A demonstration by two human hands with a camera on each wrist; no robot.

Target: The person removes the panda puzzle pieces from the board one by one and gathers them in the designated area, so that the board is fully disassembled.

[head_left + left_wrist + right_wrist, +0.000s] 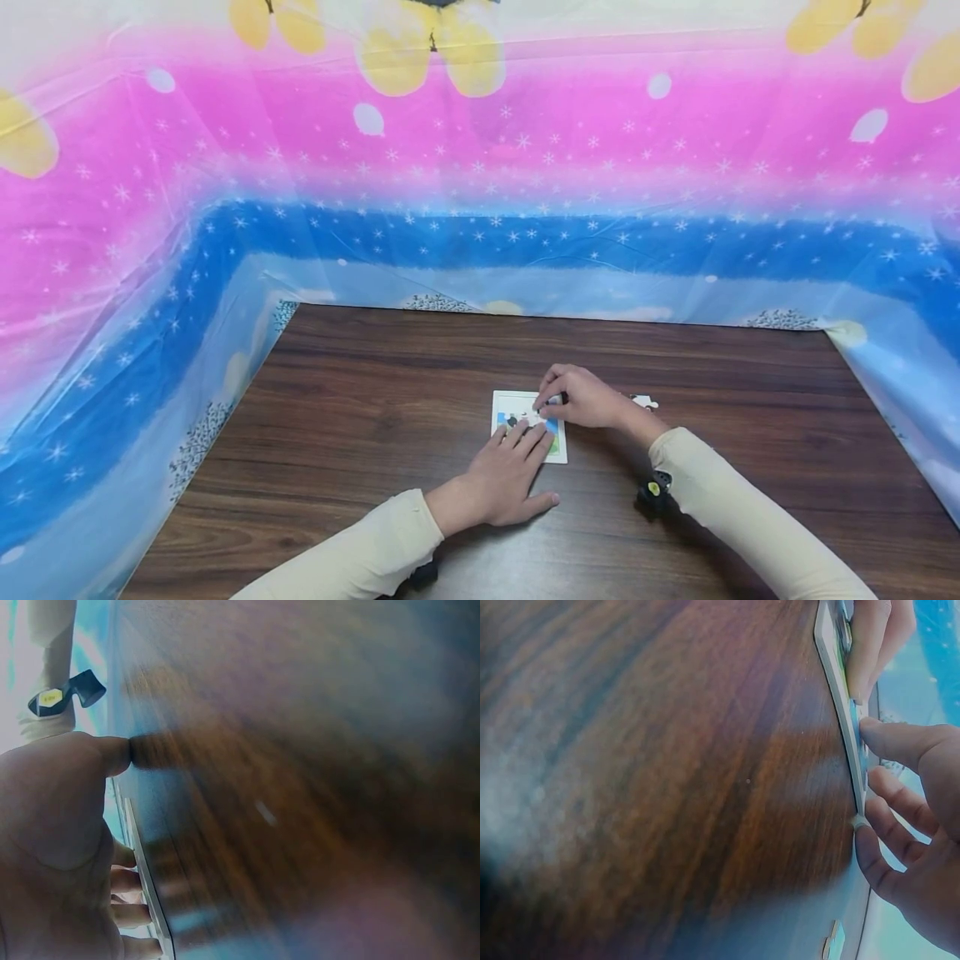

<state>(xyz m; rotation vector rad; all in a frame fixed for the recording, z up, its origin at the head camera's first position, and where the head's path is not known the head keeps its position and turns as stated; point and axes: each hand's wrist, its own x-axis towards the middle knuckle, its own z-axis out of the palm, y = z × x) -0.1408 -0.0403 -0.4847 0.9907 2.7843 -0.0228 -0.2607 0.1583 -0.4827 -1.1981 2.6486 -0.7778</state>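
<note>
Bench (360, 417), left hand (506, 475), right hand (588, 398), puzzle board (497, 408), loose piece (645, 402): slippage risk.
We list the left hand flat on the puzzle board, itself on the bench; right hand bent over its far right, whether pinching, we cannot tell. A slack left hand could let the puzzle board slide; a dragging right hand could knock the loose piece away.
</note>
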